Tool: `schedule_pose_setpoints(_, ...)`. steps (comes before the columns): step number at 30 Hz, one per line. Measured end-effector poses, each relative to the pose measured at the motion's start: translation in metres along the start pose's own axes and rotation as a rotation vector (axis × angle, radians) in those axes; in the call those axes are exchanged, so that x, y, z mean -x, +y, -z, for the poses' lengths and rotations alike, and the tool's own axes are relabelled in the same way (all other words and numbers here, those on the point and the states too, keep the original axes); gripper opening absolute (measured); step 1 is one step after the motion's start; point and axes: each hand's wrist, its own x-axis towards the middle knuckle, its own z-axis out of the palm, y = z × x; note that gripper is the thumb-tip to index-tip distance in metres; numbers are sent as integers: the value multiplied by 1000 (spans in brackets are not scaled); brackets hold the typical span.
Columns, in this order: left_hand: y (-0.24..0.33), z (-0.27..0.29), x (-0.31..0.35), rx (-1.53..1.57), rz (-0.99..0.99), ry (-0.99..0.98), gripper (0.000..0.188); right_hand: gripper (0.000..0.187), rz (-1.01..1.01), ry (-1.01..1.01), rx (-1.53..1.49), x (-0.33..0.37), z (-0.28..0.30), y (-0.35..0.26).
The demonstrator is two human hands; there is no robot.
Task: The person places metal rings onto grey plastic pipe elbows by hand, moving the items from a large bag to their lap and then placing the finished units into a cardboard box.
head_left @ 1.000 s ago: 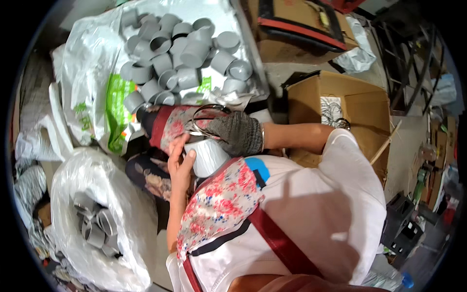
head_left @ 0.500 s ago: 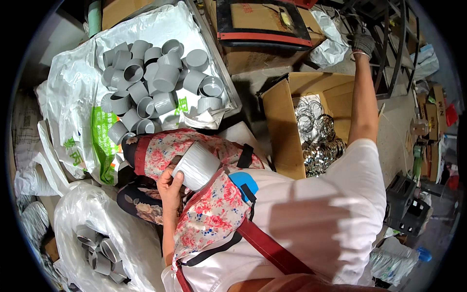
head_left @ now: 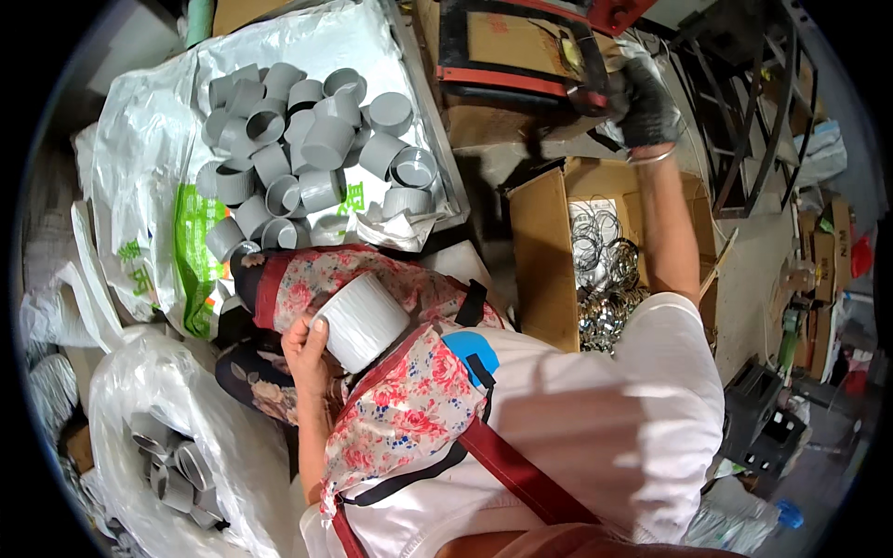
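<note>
A: What's cluttering the spot?
B: Grey cups heaped on a white plastic sheet, more in a baggy clear bag. A cardboard box of shiny metal rings sits on the right, partly blocked by the right forearm. Black rack past that.
A: And the one being worked on?
B: Pale ribbed cup, stubby cylinder, over the lap against a flowery cloth apron. Axis slants lower left to upper right, ribbed side up. Can't tell which end's open.
A: Hands?
B: Left hand is bare, thumb and curled fingers pinching the lower-left end. Right hand, dark knit glove, is blurry beside a red-edged black frame; can't tell its grip.
</note>
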Motion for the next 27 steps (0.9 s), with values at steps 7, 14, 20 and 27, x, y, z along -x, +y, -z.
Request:
schedule_pose_setpoints(7,20,16,5,-159,-95,-10,17,17,-284,-490,376,70,-141,99)
schedule_pose_setpoints(14,24,26,23,-1,-8,-30,38,21,-559,-886,542,129,-209,172)
schedule_pose_setpoints(20,19,31,19,-282,-251,-88,61,23,-359,-1172,877,146,-215,183)
schedule_pose_setpoints(27,11,41,22,-221,-229,-152,21,22,-28,-1409,843,147,-214,186)
